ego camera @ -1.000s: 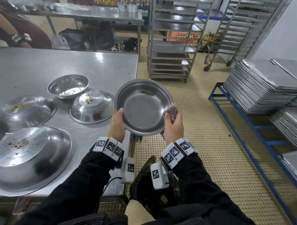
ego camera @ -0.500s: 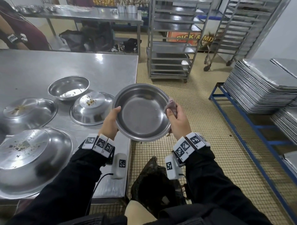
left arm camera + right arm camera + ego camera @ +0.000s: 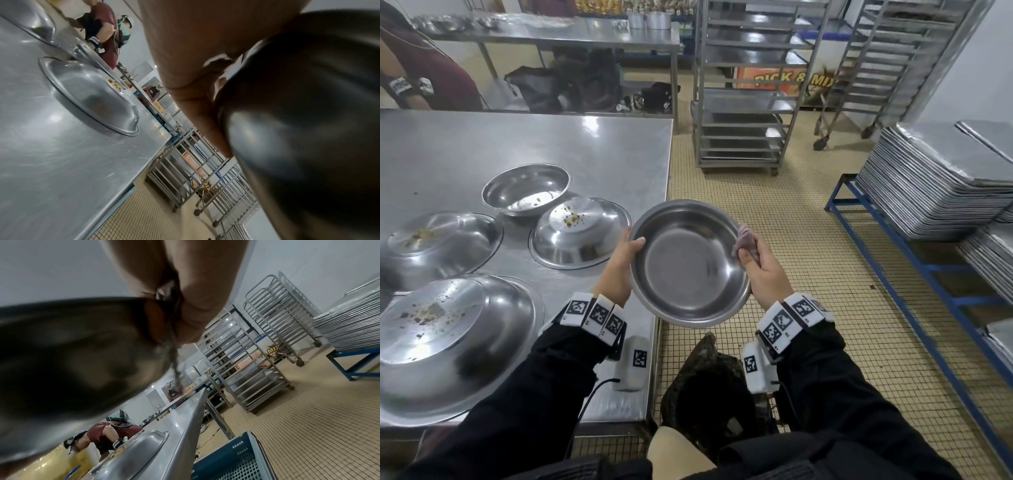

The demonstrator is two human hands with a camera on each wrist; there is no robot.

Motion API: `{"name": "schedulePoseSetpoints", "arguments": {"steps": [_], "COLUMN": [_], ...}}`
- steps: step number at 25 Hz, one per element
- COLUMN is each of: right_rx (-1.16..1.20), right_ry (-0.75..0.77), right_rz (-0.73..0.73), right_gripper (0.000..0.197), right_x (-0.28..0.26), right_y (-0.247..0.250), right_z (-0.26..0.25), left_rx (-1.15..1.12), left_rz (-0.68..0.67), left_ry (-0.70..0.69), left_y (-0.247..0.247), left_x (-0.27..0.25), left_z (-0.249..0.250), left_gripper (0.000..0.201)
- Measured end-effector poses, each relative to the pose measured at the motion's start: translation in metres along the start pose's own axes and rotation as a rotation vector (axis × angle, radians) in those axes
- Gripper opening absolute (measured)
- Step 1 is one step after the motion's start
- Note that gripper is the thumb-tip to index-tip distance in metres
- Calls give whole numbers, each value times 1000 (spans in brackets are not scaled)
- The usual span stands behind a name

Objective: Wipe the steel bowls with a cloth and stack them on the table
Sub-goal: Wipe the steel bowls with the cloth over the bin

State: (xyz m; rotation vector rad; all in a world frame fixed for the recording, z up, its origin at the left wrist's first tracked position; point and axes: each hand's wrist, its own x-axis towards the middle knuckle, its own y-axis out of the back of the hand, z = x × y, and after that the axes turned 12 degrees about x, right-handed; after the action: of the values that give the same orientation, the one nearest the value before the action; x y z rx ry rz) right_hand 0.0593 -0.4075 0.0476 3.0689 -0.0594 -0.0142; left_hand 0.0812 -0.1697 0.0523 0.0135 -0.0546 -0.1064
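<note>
I hold a shallow steel bowl (image 3: pixel 688 263) in the air just off the table's right edge, its hollow facing me. My left hand (image 3: pixel 619 263) grips its left rim, thumb over the edge. My right hand (image 3: pixel 760 270) pinches a small purplish cloth (image 3: pixel 744 240) against the right rim. From below, the bowl's dark underside (image 3: pixel 308 113) fills the left wrist view; the right wrist view shows that underside (image 3: pixel 72 353) and the cloth (image 3: pixel 170 340) hanging from my fingers. On the steel table (image 3: pixel 551 144) sit one upright soiled bowl (image 3: pixel 525 188) and three upturned bowls with crumbs (image 3: pixel 580 233) (image 3: pixel 438 246) (image 3: pixel 452 339).
A person in a maroon top (image 3: pixel 424 75) stands at the table's far left. Wheeled steel racks (image 3: pixel 750 85) stand on the tiled floor ahead. Stacked metal trays (image 3: pixel 935 178) rest on a blue frame at right. A blue crate (image 3: pixel 232 459) sits under the table edge.
The bowl has sunk slightly. My right hand with the cloth slid up along the right rim, and my left thumb shifted higher on the left rim.
</note>
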Motion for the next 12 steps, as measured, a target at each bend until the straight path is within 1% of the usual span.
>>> {"name": "schedulePoseSetpoints", "arguments": {"steps": [2, 3, 5, 7, 9, 10, 12], "right_rx": [31, 17, -142, -339, -436, -472, -534], "right_ry": [-31, -28, 44, 157, 261, 344, 509], "right_rz": [1, -4, -32, -70, -106, -107, -56], "right_gripper": [39, 42, 50, 55, 57, 56, 42], "right_x": [-3, -5, -8, -9, -12, -11, -8], "right_y": [-7, -12, -21, -27, -25, -22, -15], "right_z": [8, 12, 16, 22, 30, 34, 38], "left_rx": [111, 155, 231, 291, 228, 164, 18], "left_rz": [118, 197, 304, 346, 408, 416, 381], "left_ry": [-52, -30, 28, 47, 112, 149, 231], "left_y": [-5, -8, -16, -20, -20, -20, -23], "left_x": [-2, -3, -4, -2, 1, 2, -1], "left_z": [-3, -4, -2, 0, 7, 12, 25], "left_gripper": [38, 32, 29, 34, 35, 33, 33]}}
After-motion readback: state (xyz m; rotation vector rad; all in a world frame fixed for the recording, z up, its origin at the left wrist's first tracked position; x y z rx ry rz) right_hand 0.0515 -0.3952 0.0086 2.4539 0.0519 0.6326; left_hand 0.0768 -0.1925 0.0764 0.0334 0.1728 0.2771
